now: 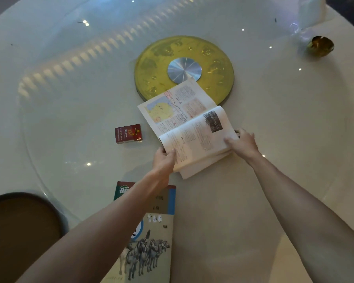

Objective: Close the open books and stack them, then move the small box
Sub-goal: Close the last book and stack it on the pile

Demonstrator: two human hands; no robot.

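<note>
- The open book (189, 127) lies at the middle of the bench (274, 180), its far corner overlapping the yellow disc (184, 70) at 12 o'clock.
- Its spine runs on a slant from about 7 o'clock up to 1 o'clock; the map page lies flat toward 11 o'clock and the near page bows up toward 5 o'clock.
- The left hand (164, 160) sits at the 7 o'clock end of the spine, fingers pinched narrow on the lower corner of the pages.
- The right hand (243, 142) is at the 4 o'clock edge, thumb on top of the raised page and fingers curled under the block of leaves, holding it.
- The coming move, as I judge it, turns on that slant: the right-hand leaves must swing over the spine toward 11 o'clock, so the right hand leads and the left steadies.
- The closed book (151, 231), horses on its cover, lies at 6 o'clock under the left forearm, well apart from the open one.
- The small box (128, 133), red, stands at 9 o'clock of the open book, just beside it and nearer the left hand; it is untouched.
</note>
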